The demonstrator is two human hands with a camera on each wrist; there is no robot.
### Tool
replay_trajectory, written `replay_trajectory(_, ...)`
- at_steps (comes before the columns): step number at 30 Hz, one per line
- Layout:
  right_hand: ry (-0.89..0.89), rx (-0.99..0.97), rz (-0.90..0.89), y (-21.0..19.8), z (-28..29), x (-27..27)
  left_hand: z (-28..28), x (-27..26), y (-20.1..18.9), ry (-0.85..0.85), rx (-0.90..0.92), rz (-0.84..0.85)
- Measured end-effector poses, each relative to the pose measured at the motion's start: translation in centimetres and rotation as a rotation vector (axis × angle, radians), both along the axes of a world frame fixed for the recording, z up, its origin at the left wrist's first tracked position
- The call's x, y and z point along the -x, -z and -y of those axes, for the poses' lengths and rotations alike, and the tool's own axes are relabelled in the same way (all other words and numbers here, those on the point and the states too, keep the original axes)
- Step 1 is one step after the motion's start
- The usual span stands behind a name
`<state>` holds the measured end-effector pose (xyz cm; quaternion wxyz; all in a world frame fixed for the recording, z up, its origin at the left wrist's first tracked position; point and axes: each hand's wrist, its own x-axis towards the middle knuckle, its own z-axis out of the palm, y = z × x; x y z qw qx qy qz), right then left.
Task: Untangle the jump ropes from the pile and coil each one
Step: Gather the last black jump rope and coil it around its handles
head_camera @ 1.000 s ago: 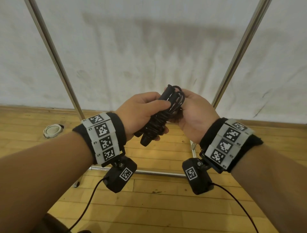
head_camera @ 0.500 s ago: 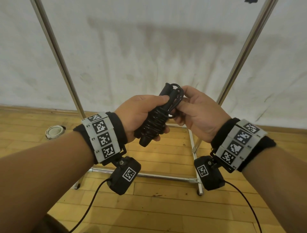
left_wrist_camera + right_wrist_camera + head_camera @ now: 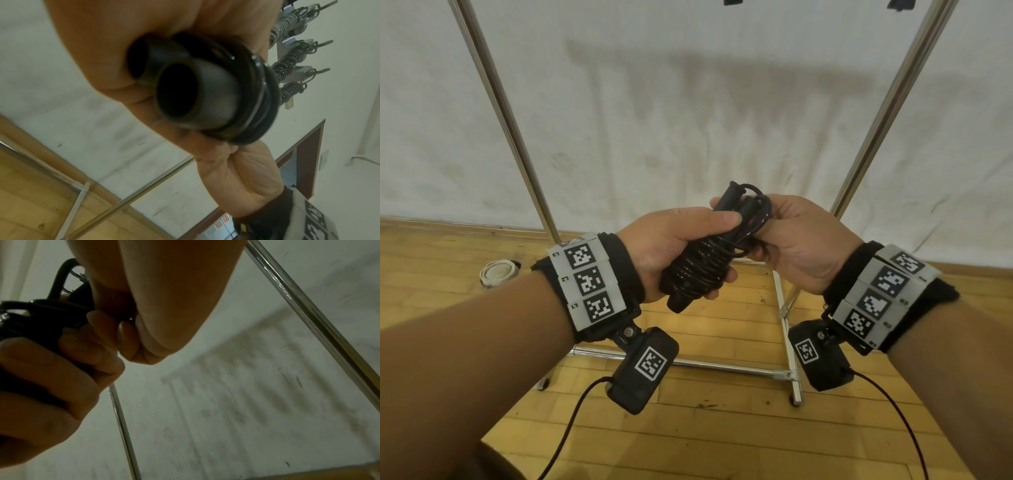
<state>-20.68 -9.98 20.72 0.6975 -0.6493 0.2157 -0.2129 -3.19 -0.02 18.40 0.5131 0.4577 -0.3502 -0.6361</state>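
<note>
While both forearms reached forward at chest height, the left hand (image 3: pixel 667 250) was wrapped in a full fist around a black jump rope (image 3: pixel 705 263), its cord coiled many times round the two handles laid side by side into one tight bundle. That bundle was tilted, its upper handle ends pointing up and away from the person and its lower end poking out beneath the left fist. Just to the right of the bundle, the right hand (image 3: pixel 801 246) had its fingers curled in against the upper coils, pinching the cord near a loose loop (image 3: pixel 758 202) at the top. From the left wrist view, the open round end of one handle (image 3: pixel 185 95) faced the lens, with glossy turns of cord (image 3: pixel 261 97) ringed behind it. Beyond the bundle in the same view, several other coiled ropes (image 3: pixel 287 68) hung in a row high up against the white wall. A chrome rack frame (image 3: pixel 517 137) stood behind the bundle, its two uprights slanting either side of it and its base bars lying on the wooden floor (image 3: pixel 722 428) below. Far left of the bundle, by the skirting, a small white round object (image 3: pixel 498 271) sat on the floor. Each wrist wore a black band with printed square markers (image 3: pixel 589 281) and a small black camera (image 3: pixel 643 370) hanging under it, trailing a cable.
</note>
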Motion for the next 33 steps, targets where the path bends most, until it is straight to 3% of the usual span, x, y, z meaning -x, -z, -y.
replay_trajectory(11,-0.044,0.184,-0.112,-1.2,-0.2,0.3,0.2,-0.1,0.2,-0.010,-0.016,0.117)
replay_trajectory(15,-0.110,0.277,-0.246,-1.1,0.4,0.6,0.1,-0.2,0.6,-0.054,-0.031,0.279)
replay_trajectory(20,-0.101,0.248,-0.312,-0.5,0.6,-0.1,0.1,-0.1,1.0,-0.162,0.116,0.556)
replay_trajectory(22,-0.025,0.405,-0.398,-0.4,0.6,-0.3,0.3,-0.3,1.0,-0.231,0.151,0.664)
replay_trajectory(25,0.280,0.662,-0.428,-0.6,0.5,-0.4,0.6,-0.9,1.1,-0.326,0.149,0.796)
replay_trajectory(26,0.306,0.707,-0.431,-0.6,0.4,-0.4,0.7,-0.9,1.1,-0.347,0.146,0.829)
replay_trajectory(30,0.143,0.663,-0.549,0.5,-0.2,-1.1,1.0,0.1,1.4,-0.345,0.165,0.973)
replay_trajectory(33,0.151,0.576,-0.528,1.4,0.0,-1.2,1.1,1.2,1.9,-0.299,0.166,1.003)
